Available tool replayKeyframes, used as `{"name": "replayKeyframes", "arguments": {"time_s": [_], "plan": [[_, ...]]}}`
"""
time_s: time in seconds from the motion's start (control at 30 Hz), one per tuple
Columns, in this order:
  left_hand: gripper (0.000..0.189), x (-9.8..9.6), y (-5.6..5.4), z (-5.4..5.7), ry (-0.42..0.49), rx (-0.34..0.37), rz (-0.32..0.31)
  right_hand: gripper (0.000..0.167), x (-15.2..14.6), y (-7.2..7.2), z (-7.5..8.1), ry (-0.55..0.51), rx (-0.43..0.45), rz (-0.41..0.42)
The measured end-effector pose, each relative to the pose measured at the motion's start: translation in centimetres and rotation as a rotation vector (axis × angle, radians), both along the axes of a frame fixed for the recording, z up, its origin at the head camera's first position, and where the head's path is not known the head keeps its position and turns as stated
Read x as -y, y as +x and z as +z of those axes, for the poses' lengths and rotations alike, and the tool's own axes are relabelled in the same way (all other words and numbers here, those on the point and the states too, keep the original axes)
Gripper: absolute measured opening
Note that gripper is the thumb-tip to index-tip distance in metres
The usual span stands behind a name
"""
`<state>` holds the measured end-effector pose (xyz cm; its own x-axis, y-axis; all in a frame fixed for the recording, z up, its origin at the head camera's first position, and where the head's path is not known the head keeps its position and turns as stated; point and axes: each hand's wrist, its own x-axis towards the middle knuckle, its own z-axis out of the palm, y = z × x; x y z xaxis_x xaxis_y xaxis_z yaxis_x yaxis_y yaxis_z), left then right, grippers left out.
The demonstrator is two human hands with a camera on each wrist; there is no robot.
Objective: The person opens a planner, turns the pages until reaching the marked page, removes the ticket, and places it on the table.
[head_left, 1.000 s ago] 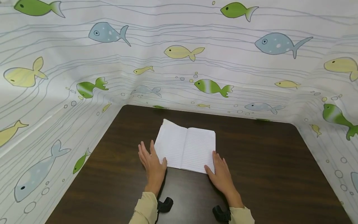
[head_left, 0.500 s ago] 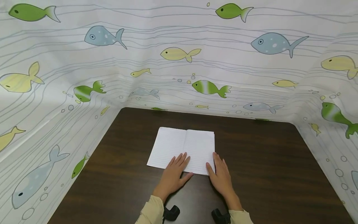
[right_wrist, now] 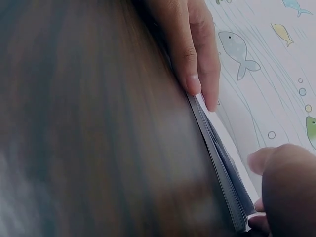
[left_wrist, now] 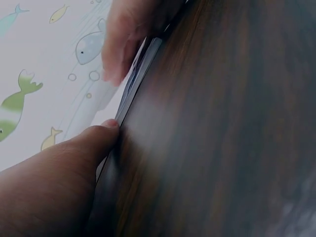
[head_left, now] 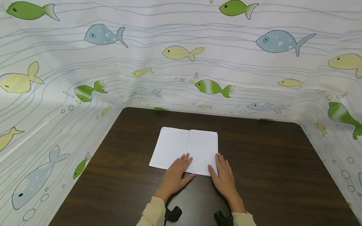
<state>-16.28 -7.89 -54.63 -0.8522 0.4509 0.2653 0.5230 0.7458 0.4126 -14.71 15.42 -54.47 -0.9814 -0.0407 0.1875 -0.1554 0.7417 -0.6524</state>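
Observation:
A notebook with blank lined pages (head_left: 199, 142) lies open and flat on the dark table (head_left: 263, 169). My left hand (head_left: 175, 177) rests on it near the lower middle, fingers extended across the page by the fold. The left thumb (left_wrist: 101, 138) touches the near edge, where the left wrist view shows a thin stack of pages. At the notebook's right side is my right hand (head_left: 224, 179), its straight fingers along the outer edge and its thumb over the lower right corner of the page. In the right wrist view the pages (right_wrist: 224, 177) stand slightly apart at the edge.
A white sheet printed with fish (head_left: 181, 31) surrounds the table at the back and both sides. Black wrist devices (head_left: 173, 214) sit below the beige sleeves (head_left: 152, 212). Dark tabletop extends on either side of the notebook.
One second ago my left hand was at the left page's outer edge, and that page's corner was raised. The page now lies flat, and the left hand has moved right to the fold.

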Motion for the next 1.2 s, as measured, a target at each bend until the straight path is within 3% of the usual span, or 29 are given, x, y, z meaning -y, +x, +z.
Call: {"name": "replayKeyframes", "arguments": {"time_s": [0.3, 0.57, 0.8, 0.93, 1.03, 1.13, 1.2], "plan": [[0.103, 0.6, -0.4, 0.1, 0.245, 0.138, 0.043, 0.063, 0.2, -0.1, -0.1, 0.090, -0.017, 0.008], [0.082, 0.9, -1.0, 0.3, 0.370, 0.150, 0.048, 0.056, 0.4, -0.2, 0.0, 0.088, -0.035, 0.018], [0.061, 1.3, -1.1, 0.1, 0.406, 0.079, 0.054, 0.052, 0.4, -0.2, 0.0, 0.075, 0.004, 0.020], [0.043, 1.4, -1.1, 0.3, 0.487, 0.019, 0.070, 0.050, 0.3, -0.3, -0.1, 0.072, 0.019, 0.015], [0.030, 1.5, -0.9, 0.5, 0.560, -0.049, 0.130, 0.050, 0.3, -0.3, -0.1, 0.085, 0.016, 0.015], [0.015, 1.6, -0.9, 0.7, 0.587, -0.185, 0.227, 0.052, 0.3, -0.2, -0.2, 0.098, 0.010, 0.018], [0.018, 1.6, -0.8, 0.7, 0.596, -0.275, 0.305, 0.053, 0.3, -0.2, -0.2, 0.101, 0.004, 0.019]]}}
